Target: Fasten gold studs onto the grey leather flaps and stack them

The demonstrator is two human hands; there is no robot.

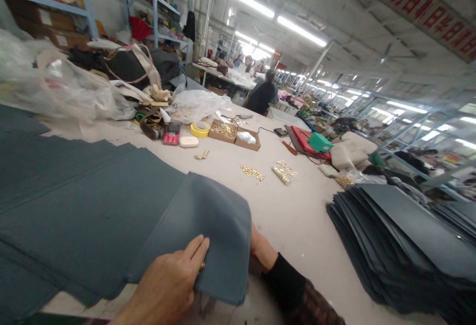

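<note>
- The grey panel (208,230) lay at the near table edge, topmost of the overlapping grey sheets (82,206) spread out to the left of the grip.
- The left hand (167,285) pressed flat on its near corner, fingers spread and a ring showing; the right hand (262,250) sat tucked under the panel's right edge, its fingers hidden, so I cannot tell how firmly it closed.
- Judged step: one panel was being peeled off the spread; the lift would call for a pinch on that single layer only.
- Beyond the grip on the table (297,216): three loose clusters of brass fittings (253,172), one tape roll (200,129) and two open cardboard boxes (223,130).
- Right of the grip: one fanned stack of panels (401,245), too many to count.
</note>
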